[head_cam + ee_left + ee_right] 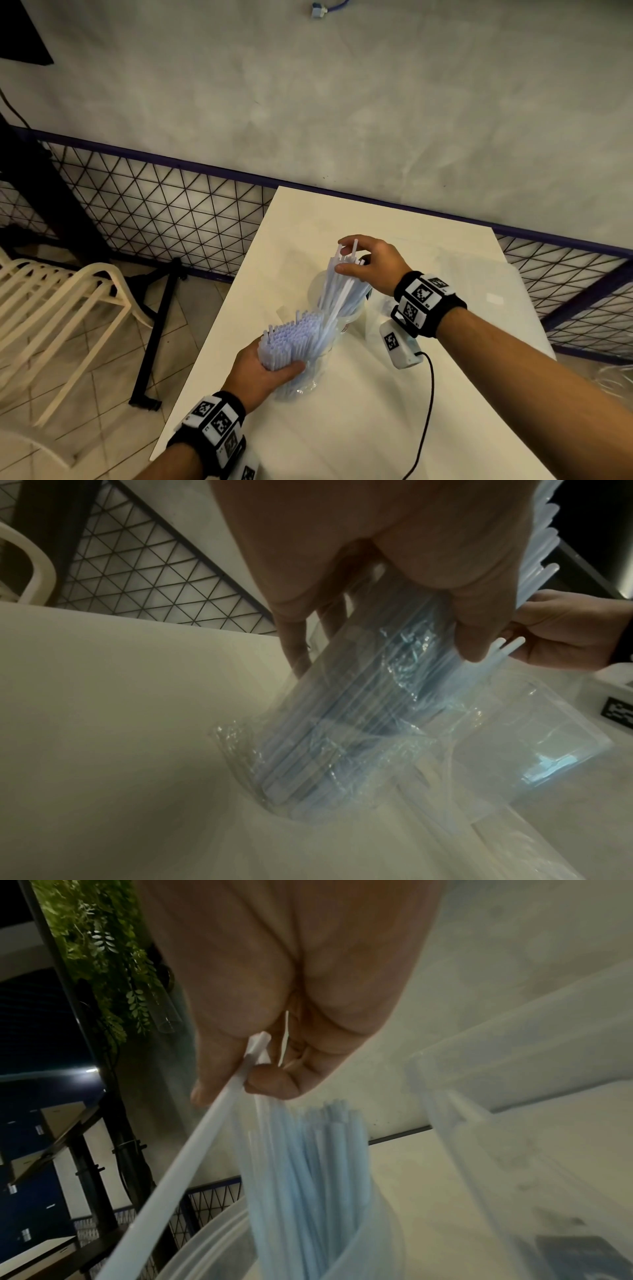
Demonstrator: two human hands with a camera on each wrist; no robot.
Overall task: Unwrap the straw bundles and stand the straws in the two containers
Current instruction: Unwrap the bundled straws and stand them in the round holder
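On the white table [359, 411] my left hand [270, 371] grips a thick bundle of pale blue straws [294, 334]. The bundle stands tilted on its lower end, which is still in crinkled clear wrap [308, 750]; my left hand's fingers [479, 615] curl round it. My right hand [363, 260] pinches a few straws [346, 255] by their tops, above a clear container [347, 320] that holds several leaning straws [308, 1164]. One white straw [192, 1145] runs between thumb and finger. A second clear container [548, 737] stands beside the bundle.
A white sensor box [400, 346] with a black cable [428, 411] lies right of the containers. Crumpled clear plastic [613, 380] sits at the table's right edge. Stacked cream chairs [51, 308] stand on the left, with a wire mesh fence [154, 205] behind the table.
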